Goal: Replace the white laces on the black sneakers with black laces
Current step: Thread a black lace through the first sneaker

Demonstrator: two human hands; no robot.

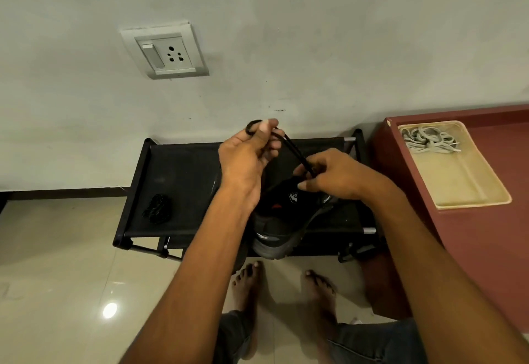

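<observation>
Hands work apart: the left hand (pixel 246 148) pinches the black lace (pixel 294 150) raised above, the right hand (pixel 332 176) pinches it low at the black sneaker (pixel 286 220) beneath both. Best keep tension even, feeding squarely; the eyelet itself is hidden.

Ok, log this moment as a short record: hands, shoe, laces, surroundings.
left hand: raised, pinching the black lace pulled taut
right hand: pinching the same lace at the sneaker's top
sneaker: black, on the black rack
spare lace: black bundle, on the rack's left side
white laces: coiled in the cream tray
tray: on the maroon surface, right of the rack
</observation>
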